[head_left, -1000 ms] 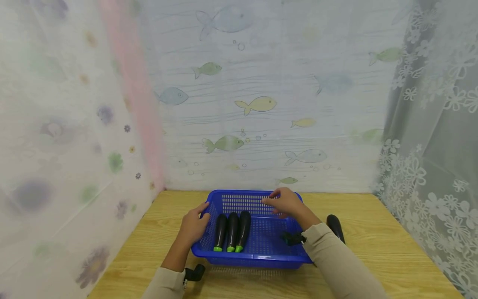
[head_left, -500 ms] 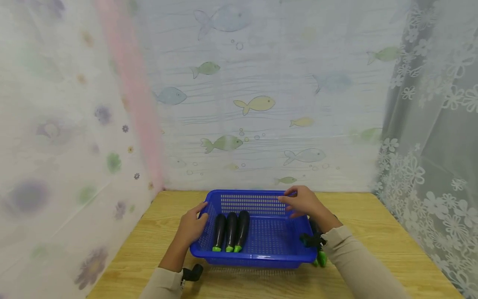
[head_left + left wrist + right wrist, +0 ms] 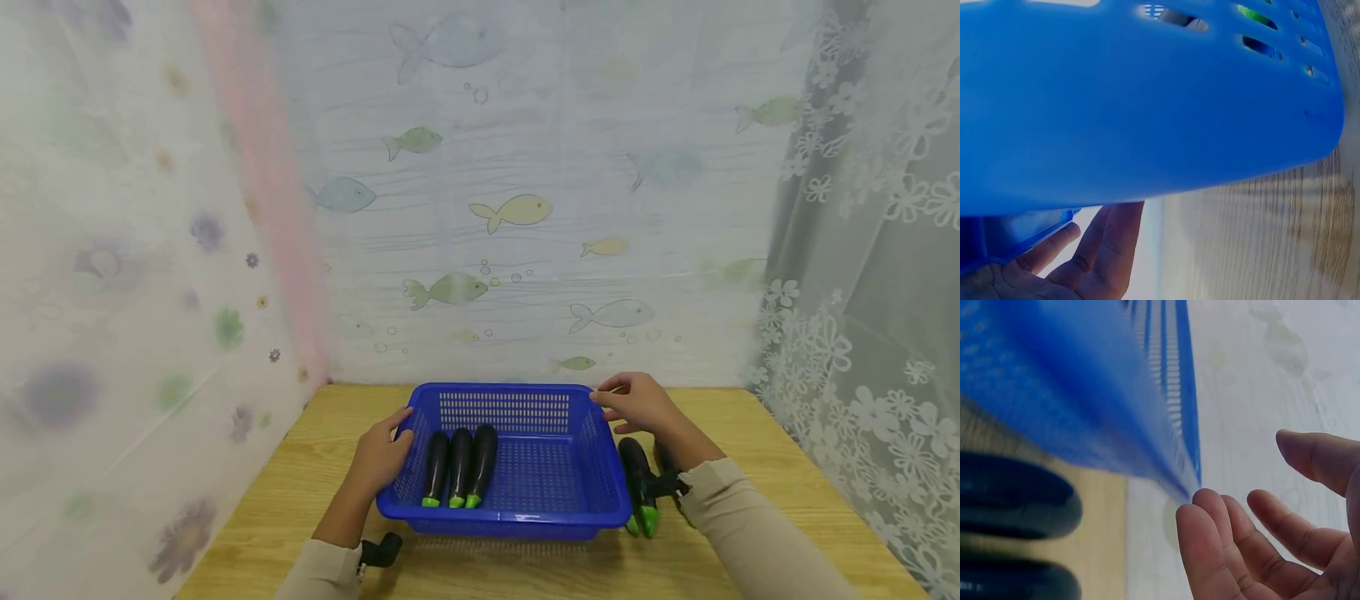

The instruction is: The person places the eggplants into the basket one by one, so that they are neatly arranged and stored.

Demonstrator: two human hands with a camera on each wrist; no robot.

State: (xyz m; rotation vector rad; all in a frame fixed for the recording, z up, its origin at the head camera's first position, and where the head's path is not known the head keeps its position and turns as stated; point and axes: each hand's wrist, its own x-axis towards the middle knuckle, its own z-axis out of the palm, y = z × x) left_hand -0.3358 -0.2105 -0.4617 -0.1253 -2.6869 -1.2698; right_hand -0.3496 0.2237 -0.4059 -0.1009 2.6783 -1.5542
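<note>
A blue plastic basket point(image 3: 536, 475) with slotted walls stands on the wooden table. Three dark eggplants point(image 3: 460, 468) with green stem ends lie side by side in its left half. My left hand point(image 3: 381, 450) holds the basket's left rim; in the left wrist view its fingers point(image 3: 1107, 250) show below the blue wall. Over at the far right corner of the rim, my right hand point(image 3: 637, 404) has loosely spread fingers and nothing between them. The right wrist view puts its fingertips point(image 3: 1200, 531) right at the rim's corner.
More eggplants point(image 3: 636, 471) lie on the table point(image 3: 757, 483) just right of the basket, partly hidden by the right wrist's black camera point(image 3: 663, 483). A fish-patterned curtain point(image 3: 525, 292) hangs behind the table, with further curtains on both sides.
My right hand has moved right, from above the basket's inside to its right rim. The eggplants beside the basket show more now. My left hand stays at the left rim.
</note>
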